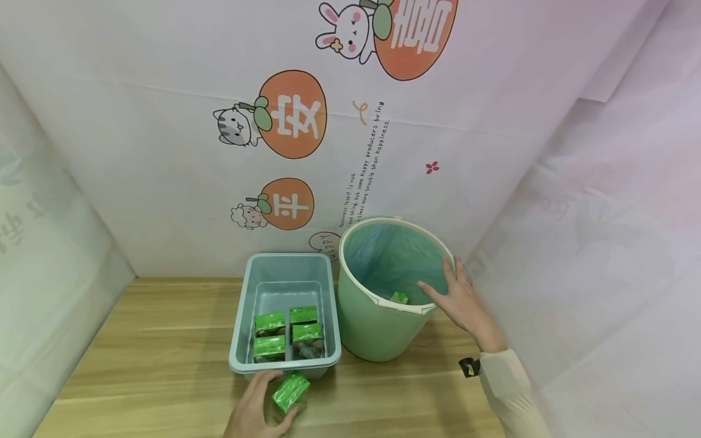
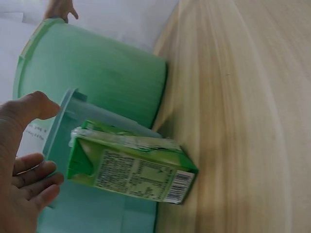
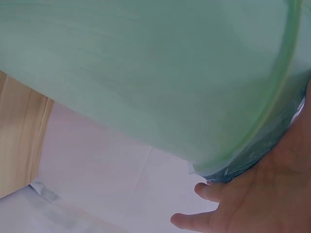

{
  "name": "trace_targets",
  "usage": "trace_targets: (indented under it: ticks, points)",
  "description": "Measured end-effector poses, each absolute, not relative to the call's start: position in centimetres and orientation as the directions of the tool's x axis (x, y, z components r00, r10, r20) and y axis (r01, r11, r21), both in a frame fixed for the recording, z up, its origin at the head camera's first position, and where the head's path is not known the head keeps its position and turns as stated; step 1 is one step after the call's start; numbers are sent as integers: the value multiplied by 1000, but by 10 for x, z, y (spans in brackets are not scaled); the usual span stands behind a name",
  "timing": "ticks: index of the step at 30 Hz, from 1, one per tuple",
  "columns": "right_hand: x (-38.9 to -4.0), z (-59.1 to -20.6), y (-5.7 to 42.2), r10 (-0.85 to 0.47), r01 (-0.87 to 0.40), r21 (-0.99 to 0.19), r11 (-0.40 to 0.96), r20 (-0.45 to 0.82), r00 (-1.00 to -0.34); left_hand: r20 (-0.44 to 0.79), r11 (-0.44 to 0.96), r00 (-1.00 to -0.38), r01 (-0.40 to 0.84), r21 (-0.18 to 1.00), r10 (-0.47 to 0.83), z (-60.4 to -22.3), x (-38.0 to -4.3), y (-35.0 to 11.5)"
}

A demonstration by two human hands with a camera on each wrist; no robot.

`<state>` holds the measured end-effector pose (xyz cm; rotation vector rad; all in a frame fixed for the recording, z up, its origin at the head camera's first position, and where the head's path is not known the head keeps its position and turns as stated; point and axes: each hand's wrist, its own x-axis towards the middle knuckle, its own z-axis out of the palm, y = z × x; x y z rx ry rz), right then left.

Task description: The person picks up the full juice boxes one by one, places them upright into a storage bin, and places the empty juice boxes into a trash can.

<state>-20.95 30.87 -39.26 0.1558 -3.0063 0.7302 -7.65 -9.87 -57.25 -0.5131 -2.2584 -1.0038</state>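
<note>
A green drink carton (image 1: 291,392) with a barcode sits between the thumb and fingers of my left hand (image 1: 256,409), at the near edge of a blue-green plastic tub (image 1: 236,340). In the left wrist view a gap shows between the spread fingers (image 2: 36,174) and the carton (image 2: 133,167). Several similar green packs (image 1: 269,347) lie inside the tub. My right hand (image 1: 462,302) rests on the rim of a pale green bucket (image 1: 378,334), its fingers spread and fairly straight. Inside the bucket, part of another green pack (image 1: 400,297) shows.
The bucket has a bluish plastic liner (image 1: 364,255) and stands right of the tub. Both stand on a wooden tabletop (image 1: 164,365). A printed cloth backdrop (image 1: 164,152) rises behind them, and a pale side sheet (image 1: 602,274) hangs close to the right arm.
</note>
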Motion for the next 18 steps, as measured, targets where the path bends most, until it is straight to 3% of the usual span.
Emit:
trace_targets:
  ticks: [9,18]
  points:
    - [-209,-393,310,-84,-101,-458,883,58,-995,638,672,-766,512,535,77,-588,-76,-98]
    - [-208,-390,309,-86,-103,-458,883,59,-995,579,629,-814,476,615,50,-594,-78,-93]
